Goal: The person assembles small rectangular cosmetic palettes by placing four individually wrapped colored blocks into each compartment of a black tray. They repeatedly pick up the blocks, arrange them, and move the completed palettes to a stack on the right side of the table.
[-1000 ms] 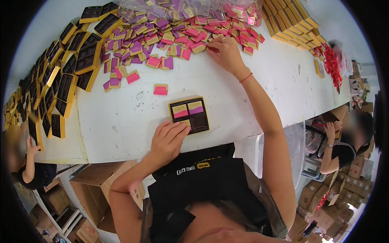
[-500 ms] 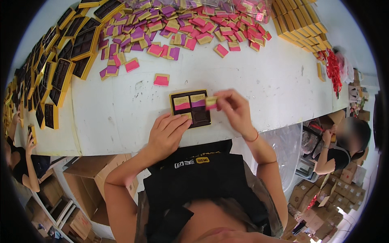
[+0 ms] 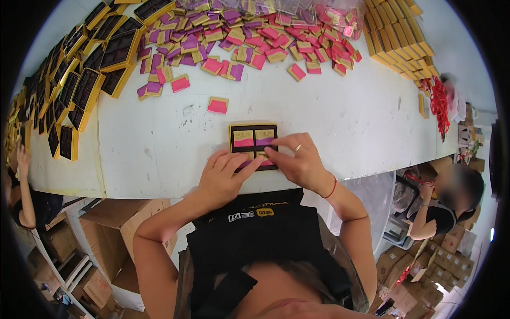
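Observation:
In front of me lies a small gold-rimmed box (image 3: 231, 139) with a dark tray of square compartments. A pink-and-gold wrapped chocolate (image 3: 244, 139) fills the upper left compartment, a purple-and-gold one (image 3: 264, 137) the upper right. My left hand (image 3: 220, 175) rests over the lower left compartment with fingers stretched, partly covering a wrapped chocolate (image 3: 245, 164) there. The fingers of my right hand (image 3: 300, 165) are bent and pinch at another pink-and-gold chocolate (image 3: 265, 161) in the lower right compartment. My left fingertips also touch this chocolate, which is partly hidden.
A loose chocolate (image 3: 218, 105) lies beyond the box, before a wide heap of wrapped chocolates (image 3: 249, 45). Dark-trayed boxes (image 3: 85, 87) are piled at left; gold boxes (image 3: 398, 34) are stacked at far right beside red ribbons (image 3: 440, 106). Co-workers are at both sides.
My right hand has moved left and down, bringing the pink-and-gold chocolate from beside the box into its lower right compartment. My left fingers have shifted toward that compartment.

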Demonstrator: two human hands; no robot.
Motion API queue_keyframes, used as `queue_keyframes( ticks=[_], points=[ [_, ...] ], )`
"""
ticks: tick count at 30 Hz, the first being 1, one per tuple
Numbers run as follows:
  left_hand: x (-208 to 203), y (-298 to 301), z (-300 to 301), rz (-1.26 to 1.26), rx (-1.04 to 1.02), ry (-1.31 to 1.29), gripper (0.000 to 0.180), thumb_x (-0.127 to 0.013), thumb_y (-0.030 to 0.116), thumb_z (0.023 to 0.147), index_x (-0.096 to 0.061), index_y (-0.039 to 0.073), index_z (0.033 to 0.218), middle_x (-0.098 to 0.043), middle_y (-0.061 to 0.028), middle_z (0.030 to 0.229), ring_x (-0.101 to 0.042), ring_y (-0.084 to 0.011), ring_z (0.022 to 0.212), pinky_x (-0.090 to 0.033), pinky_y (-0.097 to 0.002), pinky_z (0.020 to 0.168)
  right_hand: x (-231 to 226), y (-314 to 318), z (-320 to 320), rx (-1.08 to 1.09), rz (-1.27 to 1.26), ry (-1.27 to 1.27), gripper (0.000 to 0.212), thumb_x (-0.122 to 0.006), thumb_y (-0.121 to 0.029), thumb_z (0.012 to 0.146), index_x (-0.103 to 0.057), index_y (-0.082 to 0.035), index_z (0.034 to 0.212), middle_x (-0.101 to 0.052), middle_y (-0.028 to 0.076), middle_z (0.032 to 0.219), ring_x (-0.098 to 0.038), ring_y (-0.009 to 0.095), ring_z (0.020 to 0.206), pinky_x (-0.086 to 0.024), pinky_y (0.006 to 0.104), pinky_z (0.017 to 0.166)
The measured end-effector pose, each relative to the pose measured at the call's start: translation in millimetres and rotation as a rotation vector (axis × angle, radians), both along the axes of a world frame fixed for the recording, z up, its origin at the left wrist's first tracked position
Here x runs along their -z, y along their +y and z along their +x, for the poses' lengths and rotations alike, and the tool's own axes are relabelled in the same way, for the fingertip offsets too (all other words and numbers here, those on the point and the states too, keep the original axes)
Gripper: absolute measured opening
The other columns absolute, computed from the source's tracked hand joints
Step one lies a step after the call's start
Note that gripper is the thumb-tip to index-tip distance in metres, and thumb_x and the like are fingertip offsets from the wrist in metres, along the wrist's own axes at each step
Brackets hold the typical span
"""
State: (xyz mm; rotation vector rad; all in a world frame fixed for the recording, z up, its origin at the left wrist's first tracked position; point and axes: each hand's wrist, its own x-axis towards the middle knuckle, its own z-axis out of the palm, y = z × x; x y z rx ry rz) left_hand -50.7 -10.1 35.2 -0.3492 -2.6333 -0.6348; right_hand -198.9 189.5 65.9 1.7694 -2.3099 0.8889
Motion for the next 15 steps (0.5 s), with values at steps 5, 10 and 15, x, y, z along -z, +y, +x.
queue_keyframes(
  ticks=[5,10,15],
  points=[
    [3.0,7.7,-4.3,-0.001,-0.051,0.057,0.041,-0.073,0.015,0.079,-0.070,0.011,0.120,-0.060,-0.0034,0.113,-0.055,-0.0215,0.100,-0.044,-0.0409,0.093,-22.7,-14.2,-44.6,-0.302,0.174,-0.138,0.022,-0.078,-0.011,0.081,-0.075,-0.011,0.103,-0.068,0.003,0.106,-0.062,0.023,0.100,-0.049,0.0381,0.087],
    [5.7,6.1,-8.5,0.041,-0.025,0.060,0.049,-0.078,0.017,0.075,-0.068,0.013,0.123,-0.060,-0.0025,0.116,-0.054,-0.0235,0.103,-0.043,-0.0417,0.092,-32.8,-97.6,-203.1,0.091,-0.173,0.248,0.047,-0.080,-0.023,0.081,-0.066,-0.008,0.124,-0.059,0.019,0.132,-0.053,0.039,0.125,-0.045,0.0471,0.102],
    [-0.2,-2.9,-11.1,0.179,-0.013,0.018,0.078,-0.088,0.022,0.067,-0.054,0.010,0.137,-0.051,-0.0118,0.136,-0.050,-0.0308,0.120,-0.040,-0.0438,0.102,-21.5,-139.9,-333.7,0.395,0.095,0.481,0.098,-0.084,-0.055,0.067,-0.046,-0.010,0.146,-0.052,0.023,0.141,-0.044,0.044,0.133,-0.029,0.0574,0.113]
  ],
)
